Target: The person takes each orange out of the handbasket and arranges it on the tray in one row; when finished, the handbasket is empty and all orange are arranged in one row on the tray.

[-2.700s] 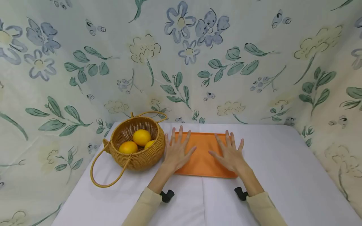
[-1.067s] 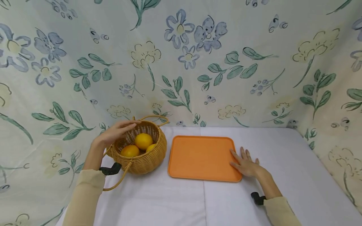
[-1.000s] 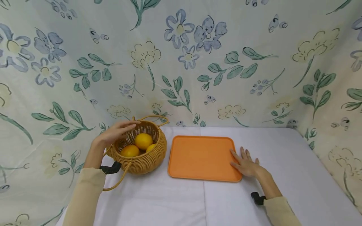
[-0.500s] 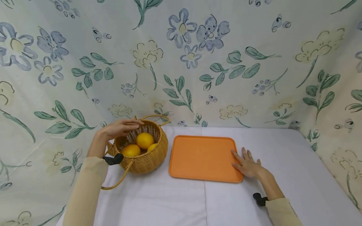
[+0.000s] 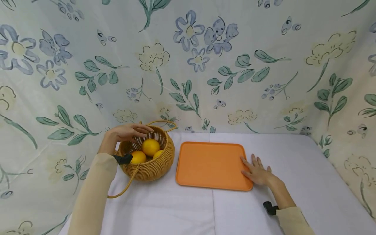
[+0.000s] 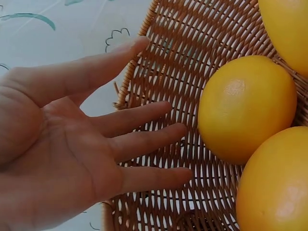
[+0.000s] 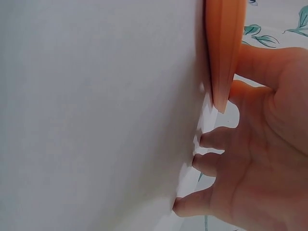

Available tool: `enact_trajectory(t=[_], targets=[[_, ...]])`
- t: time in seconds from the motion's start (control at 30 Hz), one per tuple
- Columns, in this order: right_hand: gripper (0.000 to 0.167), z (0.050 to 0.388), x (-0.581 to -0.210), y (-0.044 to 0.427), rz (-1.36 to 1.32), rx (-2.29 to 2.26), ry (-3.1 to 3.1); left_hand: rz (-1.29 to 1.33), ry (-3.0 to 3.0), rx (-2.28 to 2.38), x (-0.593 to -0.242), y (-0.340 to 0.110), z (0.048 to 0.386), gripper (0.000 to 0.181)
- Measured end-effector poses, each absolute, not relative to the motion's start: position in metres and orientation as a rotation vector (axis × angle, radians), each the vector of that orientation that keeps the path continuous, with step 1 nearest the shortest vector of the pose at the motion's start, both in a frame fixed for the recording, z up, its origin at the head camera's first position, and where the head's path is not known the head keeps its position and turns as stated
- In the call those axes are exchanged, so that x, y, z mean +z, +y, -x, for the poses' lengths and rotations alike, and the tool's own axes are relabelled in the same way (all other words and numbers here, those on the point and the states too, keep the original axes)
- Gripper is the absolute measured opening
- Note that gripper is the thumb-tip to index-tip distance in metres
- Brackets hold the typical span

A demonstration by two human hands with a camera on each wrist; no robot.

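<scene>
yellow fruits (image 5: 151, 147) are sitting inside the basket (image 5: 155, 170), probably firm and slippery, needing cupping round their middles; over it the left grip (image 5: 128, 131) is hovering, loosely spread, holding nothing; right of it the outspread right grip (image 5: 259, 173) is touching the tray (image 5: 209, 165).

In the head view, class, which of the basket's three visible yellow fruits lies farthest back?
The middle fruit: it sits behind both the left fruit and the right fruit, which lie nearer the basket's front wall.
</scene>
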State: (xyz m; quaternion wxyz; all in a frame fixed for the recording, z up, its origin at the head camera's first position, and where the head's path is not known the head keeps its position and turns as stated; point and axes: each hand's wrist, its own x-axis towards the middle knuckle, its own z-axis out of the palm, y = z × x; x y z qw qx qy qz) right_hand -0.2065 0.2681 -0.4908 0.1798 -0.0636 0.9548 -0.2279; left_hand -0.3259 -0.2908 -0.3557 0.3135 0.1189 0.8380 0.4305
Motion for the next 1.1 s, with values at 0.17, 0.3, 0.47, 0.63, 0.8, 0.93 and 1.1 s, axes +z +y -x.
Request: enact_trajectory(t=[0.17, 0.3, 0.47, 0.63, 0.8, 0.93, 1.1], targets=[[0.073, 0.206, -0.491, 0.268, 0.18, -0.631, 2.706, -0.266, 2.195, 1.1, -0.365, -0.287, 0.337, 0.051], [0.073, 0.207, -0.491, 0.268, 0.19, -0.634, 2.709, -0.26, 2.154, 1.085, -0.377, -0.287, 0.345, 0.053], [0.073, 0.208, -0.492, 0.268, 0.188, -0.645, 2.701, -0.255, 2.106, 1.081, -0.39, -0.289, 0.349, 0.05], [0.073, 0.21, -0.492, 0.269, 0.182, -0.647, 2.696, -0.244, 2.117, 1.056, -0.396, -0.286, 0.349, 0.047], [0.073, 0.21, -0.492, 0.27, 0.185, -0.654, 2.699, -0.22, 2.114, 1.033, -0.399, -0.284, 0.348, 0.047], [0.074, 0.209, -0.492, 0.27, 0.187, -0.659, 2.696, -0.198, 2.094, 1.031, -0.4, -0.283, 0.348, 0.049], [0.075, 0.209, -0.495, 0.272, 0.194, -0.691, 2.692, -0.184, 2.087, 1.016, -0.402, -0.283, 0.348, 0.049]])
